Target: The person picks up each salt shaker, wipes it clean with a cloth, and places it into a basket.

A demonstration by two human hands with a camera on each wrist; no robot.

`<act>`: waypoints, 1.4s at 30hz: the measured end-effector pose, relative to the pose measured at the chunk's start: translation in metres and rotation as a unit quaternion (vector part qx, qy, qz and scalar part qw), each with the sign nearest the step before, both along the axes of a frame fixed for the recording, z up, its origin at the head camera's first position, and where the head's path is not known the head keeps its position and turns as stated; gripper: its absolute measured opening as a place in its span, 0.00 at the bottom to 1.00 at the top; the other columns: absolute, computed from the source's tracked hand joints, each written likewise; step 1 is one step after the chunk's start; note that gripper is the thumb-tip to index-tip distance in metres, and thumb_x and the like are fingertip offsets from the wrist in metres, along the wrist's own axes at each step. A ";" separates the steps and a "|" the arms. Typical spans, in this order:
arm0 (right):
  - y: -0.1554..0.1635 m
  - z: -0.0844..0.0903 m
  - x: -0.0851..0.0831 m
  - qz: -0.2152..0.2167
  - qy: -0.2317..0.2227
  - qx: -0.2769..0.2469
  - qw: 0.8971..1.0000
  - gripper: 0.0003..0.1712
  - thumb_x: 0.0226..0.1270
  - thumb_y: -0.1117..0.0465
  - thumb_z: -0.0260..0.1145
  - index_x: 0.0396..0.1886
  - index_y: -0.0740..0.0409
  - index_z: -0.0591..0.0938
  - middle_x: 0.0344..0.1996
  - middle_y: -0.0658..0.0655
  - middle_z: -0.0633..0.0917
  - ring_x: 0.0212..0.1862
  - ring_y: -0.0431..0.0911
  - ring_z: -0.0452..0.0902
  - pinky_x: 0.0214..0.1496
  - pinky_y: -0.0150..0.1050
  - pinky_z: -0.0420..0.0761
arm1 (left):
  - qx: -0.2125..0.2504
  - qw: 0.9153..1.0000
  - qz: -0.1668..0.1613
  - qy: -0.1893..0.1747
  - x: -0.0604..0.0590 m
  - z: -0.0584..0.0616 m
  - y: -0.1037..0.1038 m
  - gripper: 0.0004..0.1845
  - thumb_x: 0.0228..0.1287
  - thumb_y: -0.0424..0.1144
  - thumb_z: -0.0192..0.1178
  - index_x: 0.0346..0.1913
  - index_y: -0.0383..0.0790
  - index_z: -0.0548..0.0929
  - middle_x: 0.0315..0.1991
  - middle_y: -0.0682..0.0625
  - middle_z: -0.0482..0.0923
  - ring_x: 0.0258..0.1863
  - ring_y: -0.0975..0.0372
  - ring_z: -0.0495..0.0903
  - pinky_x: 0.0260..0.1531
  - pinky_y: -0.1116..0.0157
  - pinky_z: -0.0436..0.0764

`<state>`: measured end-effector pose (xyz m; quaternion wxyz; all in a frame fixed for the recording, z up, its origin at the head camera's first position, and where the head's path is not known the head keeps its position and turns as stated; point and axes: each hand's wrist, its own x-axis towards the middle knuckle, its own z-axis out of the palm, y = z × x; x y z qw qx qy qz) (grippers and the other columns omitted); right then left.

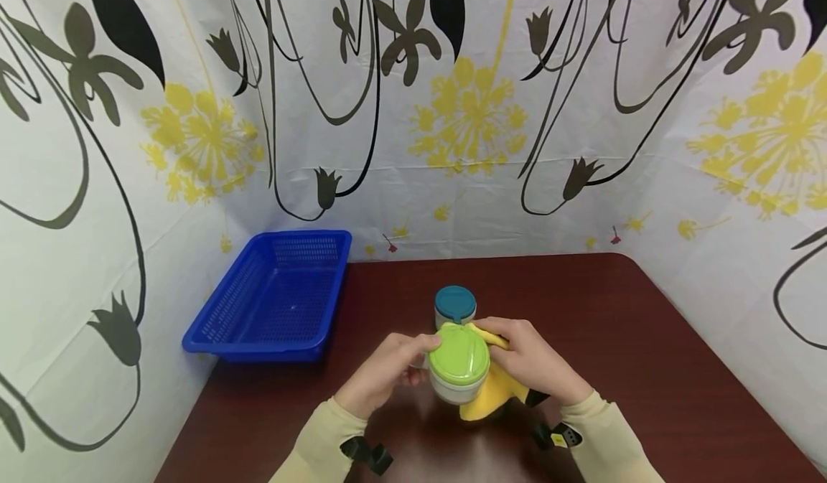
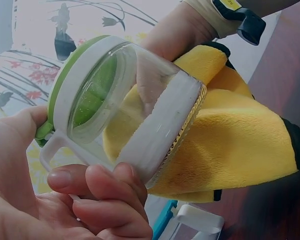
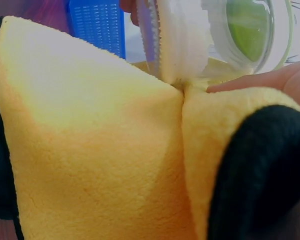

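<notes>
A clear jar (image 2: 157, 117) with a green flip lid (image 1: 459, 354) and white handle is held up over the table. My left hand (image 1: 393, 369) grips it at the handle, thumb by the lid's hinge in the left wrist view. My right hand (image 1: 526, 354) holds a yellow cloth (image 1: 494, 391) with dark edging against the jar's far side. White powdery content lies at the jar's base end. Cloth hides most of the right fingers in the right wrist view (image 3: 285, 82). Just behind stands a second jar with a teal lid (image 1: 455, 303).
A blue plastic basket (image 1: 265, 350) stands at the left on the dark red table (image 1: 581, 303). Patterned white curtains (image 1: 388, 203) enclose the table at the back and sides.
</notes>
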<state>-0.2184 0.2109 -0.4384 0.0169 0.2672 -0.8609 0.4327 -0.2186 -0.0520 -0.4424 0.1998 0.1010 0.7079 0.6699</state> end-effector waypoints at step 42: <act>-0.002 0.006 -0.017 0.152 -0.113 -0.030 0.981 0.18 0.79 0.65 0.54 0.56 0.42 0.83 0.41 0.52 0.84 0.41 0.49 0.79 0.43 0.43 0.82 | 0.001 1.000 -0.027 -0.007 0.008 0.001 0.001 0.19 0.59 0.55 0.68 0.23 0.42 0.83 0.19 0.54 0.70 0.19 0.61 0.71 0.21 0.67 0.69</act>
